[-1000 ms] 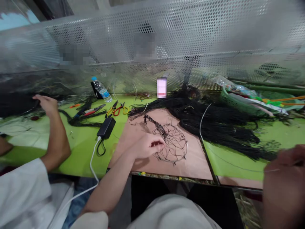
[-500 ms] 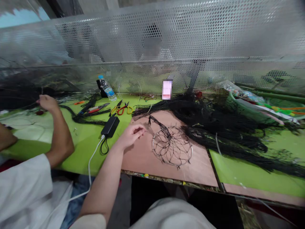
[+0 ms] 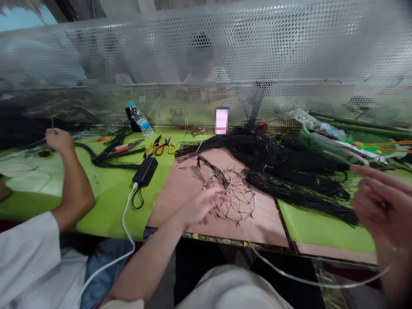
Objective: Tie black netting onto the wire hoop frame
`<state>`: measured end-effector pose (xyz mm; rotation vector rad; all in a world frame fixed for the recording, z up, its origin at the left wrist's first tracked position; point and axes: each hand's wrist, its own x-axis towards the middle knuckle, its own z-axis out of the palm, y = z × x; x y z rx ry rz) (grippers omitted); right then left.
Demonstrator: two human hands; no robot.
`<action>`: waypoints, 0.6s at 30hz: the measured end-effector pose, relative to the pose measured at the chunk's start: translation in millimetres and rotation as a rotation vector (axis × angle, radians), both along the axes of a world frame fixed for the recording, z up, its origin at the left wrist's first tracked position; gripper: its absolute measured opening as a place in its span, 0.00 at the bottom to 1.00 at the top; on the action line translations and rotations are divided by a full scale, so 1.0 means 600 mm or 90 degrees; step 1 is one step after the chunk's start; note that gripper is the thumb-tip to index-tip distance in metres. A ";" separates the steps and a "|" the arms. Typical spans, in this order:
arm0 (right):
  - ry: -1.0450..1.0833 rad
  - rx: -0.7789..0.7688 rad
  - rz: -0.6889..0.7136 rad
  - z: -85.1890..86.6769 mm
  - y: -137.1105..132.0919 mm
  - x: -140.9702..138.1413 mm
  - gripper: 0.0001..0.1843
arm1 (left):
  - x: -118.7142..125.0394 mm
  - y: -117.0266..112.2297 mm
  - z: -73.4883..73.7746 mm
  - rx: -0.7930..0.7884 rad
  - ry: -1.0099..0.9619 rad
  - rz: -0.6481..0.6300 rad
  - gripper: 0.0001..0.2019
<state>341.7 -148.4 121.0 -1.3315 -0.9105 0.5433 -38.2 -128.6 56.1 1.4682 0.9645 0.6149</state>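
Toward the worktop's (image 3: 106, 201) left end, a co-worker's hand (image 3: 59, 140) is raised as it was half a second ago; we cannot tell what its fingers pinch. Nearer the middle, our left hand (image 3: 206, 206), then left of the netted hoop (image 3: 240, 197), now reaches over its left side, fingers loosely spread; we cannot tell whether they touch the cords. The hoop still lies flat on the pink sheet (image 3: 177, 184), near the worktop's front edge. At the right end, our right hand (image 3: 380, 206) has come into view, forefinger extended; we cannot tell whether the others pinch anything. A pale strand (image 3: 317, 284) now loops below the front edge toward our right wrist.
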 end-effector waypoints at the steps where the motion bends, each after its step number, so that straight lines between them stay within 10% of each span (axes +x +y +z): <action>1: 0.069 0.005 0.056 -0.006 0.005 -0.033 0.20 | 0.010 -0.017 -0.010 -0.006 -0.041 -0.006 0.30; 9: 0.167 -0.105 0.067 -0.149 -0.018 -0.161 0.21 | -0.013 -0.070 -0.067 -0.196 -0.279 0.295 0.26; 12: -0.073 -0.255 0.144 -0.187 -0.020 -0.163 0.24 | -0.049 -0.045 -0.084 -0.109 -0.082 0.375 0.25; 18: -0.585 -0.412 0.250 -0.200 -0.023 -0.148 0.24 | -0.067 0.015 -0.070 0.181 0.478 0.224 0.25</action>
